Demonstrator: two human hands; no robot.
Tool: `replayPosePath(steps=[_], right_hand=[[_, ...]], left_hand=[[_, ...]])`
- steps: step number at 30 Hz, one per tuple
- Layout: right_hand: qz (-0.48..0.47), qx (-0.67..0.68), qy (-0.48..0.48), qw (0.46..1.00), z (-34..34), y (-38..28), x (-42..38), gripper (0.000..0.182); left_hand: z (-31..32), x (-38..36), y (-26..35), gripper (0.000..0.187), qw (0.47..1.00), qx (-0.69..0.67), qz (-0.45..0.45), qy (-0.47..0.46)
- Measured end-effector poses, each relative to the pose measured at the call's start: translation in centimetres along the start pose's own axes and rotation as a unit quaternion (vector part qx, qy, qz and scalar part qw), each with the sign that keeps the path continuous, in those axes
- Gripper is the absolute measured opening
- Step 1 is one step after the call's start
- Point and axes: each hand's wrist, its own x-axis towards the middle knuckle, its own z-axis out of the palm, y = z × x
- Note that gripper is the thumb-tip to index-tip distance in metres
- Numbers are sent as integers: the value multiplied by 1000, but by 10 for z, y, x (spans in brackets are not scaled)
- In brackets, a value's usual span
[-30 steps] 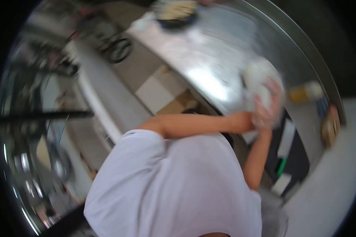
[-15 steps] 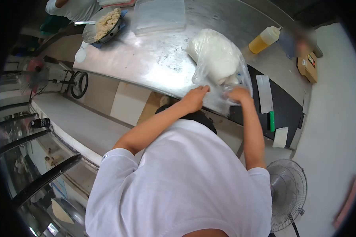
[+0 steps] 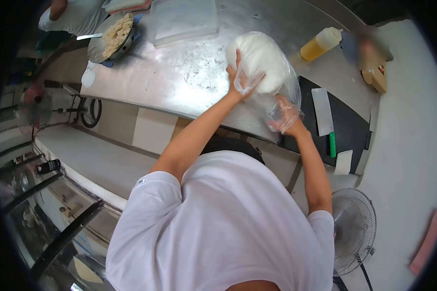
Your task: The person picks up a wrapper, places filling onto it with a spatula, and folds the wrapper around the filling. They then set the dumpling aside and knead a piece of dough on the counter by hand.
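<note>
A large white mass that looks like dough (image 3: 264, 56) sits on the metal table inside a clear plastic bag (image 3: 290, 85). Against its near left side rests my left hand (image 3: 238, 81), fingers spread, with some of the film lying over the palm. My right hand (image 3: 287, 117) is at the near end of the bag, fingers curled, with crumpled plastic wrapped around them. Right of the bag, a cleaver with a green handle (image 3: 322, 111) lies on a black board (image 3: 347, 121).
A squeeze bottle of yellow liquid (image 3: 320, 43) lies beyond the board. At the back left are a bowl of crumbly pale mixture (image 3: 115, 39) and a clear plastic container (image 3: 184, 19). Another person's sleeve (image 3: 73, 19) shows there. A fan (image 3: 352, 230) stands low right.
My left hand has moved from the table's near edge forward onto the side of the dough, and its fingers have spread. My right hand stays at the bag's near end, its fingers now turned inward.
</note>
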Motion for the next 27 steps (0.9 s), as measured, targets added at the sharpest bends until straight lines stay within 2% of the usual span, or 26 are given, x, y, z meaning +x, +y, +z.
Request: replayPosePath(steps=[2,3,4,5,7,10,13,14,16,18,19,22,24,25,27], right_hand=[[-34,18,40,998,8,-15,-2,87],[-32,17,77,996,13,-23,-3,96],[-28,17,76,997,16,-27,-1,96],[-25,35,94,995,19,-32,1,101],[-15,56,109,992,25,-37,3,106],[-12,68,83,994,29,-39,9,111],[-25,54,33,998,24,-34,21,111],[-43,44,8,998,21,-31,22,105],[-49,35,-19,998,11,-36,30,100],[-32,36,-119,992,-3,-43,41,92],[-24,36,-121,992,-1,-42,41,92],[-45,31,-157,986,2,-44,53,93],[-44,-11,-254,966,2,-49,67,88],[-42,-7,-254,966,4,-53,76,88],[6,-69,-424,903,7,-54,97,85]], left_hand=[[-9,17,-11,112,999,-34,-10,-28],[-15,25,-17,116,995,-70,23,-68],[-17,31,-21,119,987,-106,55,-105],[-17,32,-23,119,987,-106,52,-110],[-21,30,-24,116,979,-148,102,-92],[-22,22,-23,112,985,-129,85,-72],[-25,19,-18,113,987,-137,32,-76],[-26,18,-17,113,987,-136,26,-79],[-23,16,-16,123,995,-22,87,-44],[-21,14,-18,122,994,-64,77,-45],[-20,12,-19,122,992,-100,66,-36],[-28,12,-16,127,992,-80,82,-51],[-31,15,-16,128,992,-82,72,-60],[-33,16,-18,129,992,-83,67,-72],[-34,22,-20,130,989,-81,95,-81]])
